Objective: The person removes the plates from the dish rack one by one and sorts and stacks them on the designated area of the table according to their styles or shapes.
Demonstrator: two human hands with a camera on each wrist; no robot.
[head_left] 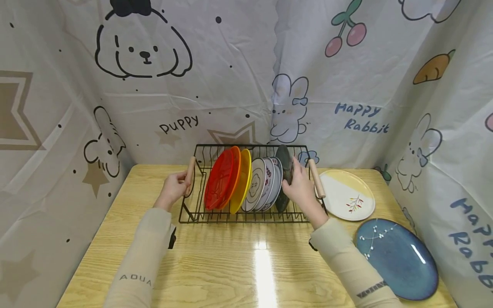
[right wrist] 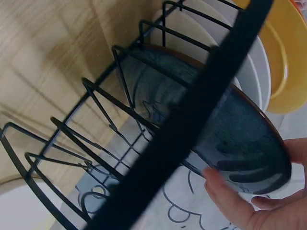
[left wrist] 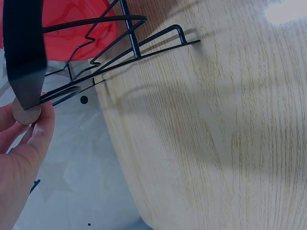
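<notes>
A black wire dish rack [head_left: 215,222] with wooden handles stands at the back of the table. My left hand [head_left: 172,188] grips its left wooden handle [head_left: 190,175], whose round end shows in the left wrist view. At the rack's right part, my right hand [head_left: 302,188] holds a dark blue-grey plate [right wrist: 240,143] by its edge, thumb on one face and fingers on the other. This plate stands upright between the wires. To its left stand several white patterned plates [head_left: 255,186], then a yellow plate [head_left: 243,188], an orange plate [head_left: 236,184] and red plates [head_left: 218,182].
On the table, right of the rack, lies a white and yellow plate [head_left: 346,194] with a twig pattern. Nearer, a blue oval plate [head_left: 400,261] lies partly behind my right sleeve. A printed curtain [head_left: 231,85] hangs behind and on both sides of the wooden table [head_left: 215,265].
</notes>
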